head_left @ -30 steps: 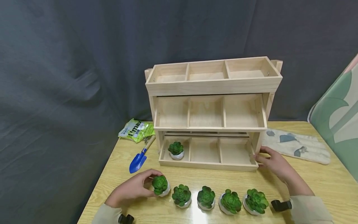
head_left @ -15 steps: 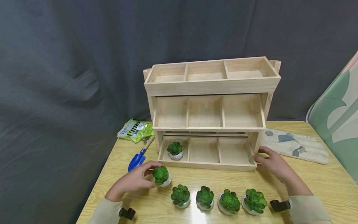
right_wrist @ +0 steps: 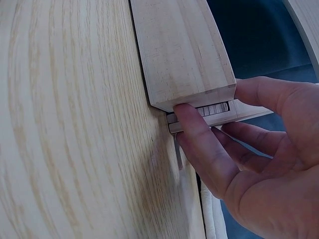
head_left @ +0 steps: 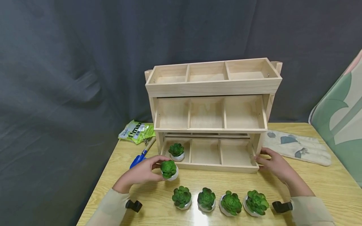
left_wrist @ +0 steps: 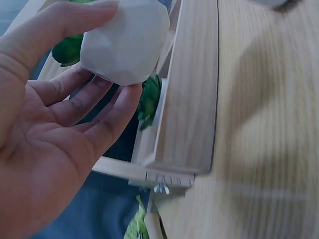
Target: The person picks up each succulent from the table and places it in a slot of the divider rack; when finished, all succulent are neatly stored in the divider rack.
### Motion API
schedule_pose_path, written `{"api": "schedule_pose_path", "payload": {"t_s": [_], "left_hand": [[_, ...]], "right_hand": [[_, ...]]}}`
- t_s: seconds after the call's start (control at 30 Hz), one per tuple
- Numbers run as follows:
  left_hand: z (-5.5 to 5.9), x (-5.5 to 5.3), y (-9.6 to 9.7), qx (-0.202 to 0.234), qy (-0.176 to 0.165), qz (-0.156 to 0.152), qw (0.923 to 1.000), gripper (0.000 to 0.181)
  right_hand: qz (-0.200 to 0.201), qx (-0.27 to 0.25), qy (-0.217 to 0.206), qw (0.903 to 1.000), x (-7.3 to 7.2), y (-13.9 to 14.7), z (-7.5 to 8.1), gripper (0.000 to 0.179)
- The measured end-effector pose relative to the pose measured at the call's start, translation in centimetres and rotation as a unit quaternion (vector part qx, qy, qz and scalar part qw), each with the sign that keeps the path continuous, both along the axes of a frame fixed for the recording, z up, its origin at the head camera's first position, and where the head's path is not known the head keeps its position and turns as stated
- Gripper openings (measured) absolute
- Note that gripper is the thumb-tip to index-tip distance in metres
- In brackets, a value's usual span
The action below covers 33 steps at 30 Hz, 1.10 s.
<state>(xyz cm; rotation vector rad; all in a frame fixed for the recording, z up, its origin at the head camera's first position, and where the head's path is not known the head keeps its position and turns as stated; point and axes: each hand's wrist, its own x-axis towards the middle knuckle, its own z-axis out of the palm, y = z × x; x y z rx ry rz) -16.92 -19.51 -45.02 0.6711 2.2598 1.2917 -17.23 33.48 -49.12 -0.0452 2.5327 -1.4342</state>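
My left hand [head_left: 142, 172] pinches a small potted succulent [head_left: 168, 169] by its white pot, in front of the wooden plant stand [head_left: 212, 89]. In the left wrist view the faceted white pot [left_wrist: 127, 45] sits between thumb and fingers. Another potted succulent [head_left: 177, 152] stands in the left compartment of the bottom tier. My right hand [head_left: 278, 168] grips the stand's lower right corner; in the right wrist view, thumb and fingers lie around the end of the wooden tray [right_wrist: 187, 55]. Several more potted succulents [head_left: 206, 199] stand in a row at the table's front.
A blue trowel [head_left: 138, 159] with a wooden handle lies left of the stand, partly behind my left hand. Behind it rests a green and white bag [head_left: 137, 131]. A patterned cloth glove or mitt [head_left: 299, 147] lies at the right. A dark curtain hangs behind the table.
My left hand has lifted the potted succulent up and to the right, from the row toward the stand's bottom tier. The right hand keeps its place at the corner.
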Motion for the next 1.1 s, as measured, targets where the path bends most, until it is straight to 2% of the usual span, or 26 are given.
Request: {"api": "schedule_pose_path", "payload": {"t_s": [0.23,0.33,0.47,0.73,1.0,1.1], "left_hand": [[0.5,-1.2,2.1,0.017,-0.009,-0.01,0.9998,0.066],[0.8,-2.0,3.3,0.026,-0.015,-0.016,0.9994,0.068],[1.3,-3.4,4.7,0.026,-0.006,-0.024,0.9994,0.07],[1.9,-5.5,7.2,-0.009,0.037,-0.043,0.9983,0.069],[1.9,-6.6,9.4,-0.031,0.013,-0.035,0.9988,0.075],[1.7,-7.2,10.4,-0.048,0.021,-0.031,0.9981,0.077]], "right_hand": [[0.003,-0.001,-0.004,1.0,-0.1,0.1,-0.2,0.069],[0.001,0.0,-0.004,1.0,-0.1,0.1,-0.2,0.069],[0.0,0.001,-0.003,1.0,-0.2,0.1,-0.1,0.068],[0.006,0.001,-0.004,1.0,-0.3,0.2,-0.3,0.067],[0.006,0.003,0.003,1.0,-0.4,0.4,-0.3,0.065],[0.006,0.004,0.001,1.0,-0.4,0.4,-0.1,0.067]]}}
